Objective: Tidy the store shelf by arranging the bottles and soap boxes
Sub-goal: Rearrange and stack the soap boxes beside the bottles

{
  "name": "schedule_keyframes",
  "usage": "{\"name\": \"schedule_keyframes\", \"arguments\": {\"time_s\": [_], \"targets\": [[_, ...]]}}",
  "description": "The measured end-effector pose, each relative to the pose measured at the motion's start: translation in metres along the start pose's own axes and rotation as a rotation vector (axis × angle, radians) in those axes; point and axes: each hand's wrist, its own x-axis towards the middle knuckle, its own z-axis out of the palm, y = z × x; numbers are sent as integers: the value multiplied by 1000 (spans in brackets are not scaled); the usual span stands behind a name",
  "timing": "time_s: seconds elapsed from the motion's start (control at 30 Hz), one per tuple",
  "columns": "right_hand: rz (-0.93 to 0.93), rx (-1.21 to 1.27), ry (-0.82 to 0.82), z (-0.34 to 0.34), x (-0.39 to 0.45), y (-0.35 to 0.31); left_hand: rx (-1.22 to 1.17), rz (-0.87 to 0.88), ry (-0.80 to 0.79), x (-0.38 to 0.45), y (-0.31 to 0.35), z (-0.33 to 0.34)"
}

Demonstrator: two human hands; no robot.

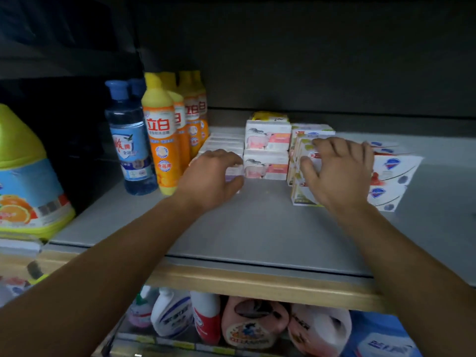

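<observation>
On the grey shelf (257,228) stand stacks of soap boxes. My left hand (211,176) curls around a white and purple soap box (235,173) at the front of a low row of boxes (224,143). My right hand (337,171) grips the top of a tilted stack of green-edged soap boxes (301,194). Between my hands sit two stacked pink and white soap boxes (266,153). Blue-logo soap boxes (394,176) lean at the right. Orange dish-soap bottles (162,140) and blue-capped bottles (128,140) stand at the left.
A large yellow-green jug (25,181) with orange fruit on its label stands at the far left edge. A yellow pack (270,115) lies on top of the pink boxes at the back. Below the wooden shelf lip (257,284), several detergent bottles (247,323) fill the lower shelf.
</observation>
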Motion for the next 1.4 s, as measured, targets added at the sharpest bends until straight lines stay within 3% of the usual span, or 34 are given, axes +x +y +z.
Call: {"name": "schedule_keyframes", "arguments": {"time_s": [0.37, 0.7, 0.9, 1.03, 1.23, 1.33, 1.4], "targets": [[28, 99, 146, 15, 2, 2, 280, -97, -347, 113, 10, 62], [42, 159, 201, 17, 2, 2, 473, 18, -299, 126, 10, 67], [25, 150, 198, 15, 1, 1, 189, 71, -28, 101, 26, 15], [-1, 63, 86, 10, 1, 0, -11, 85, 94, 55, 23, -13], [-2, -54, -68, -11, 4, -8, -413, -216, 27, -16, -6, -11], [-216, 187, -30, -22, -13, -36, -768, -391, -14, -37, -20, -4], [-395, 463, -202, -22, -28, -57, -1038, -470, -28, -47, -26, -1]]}}
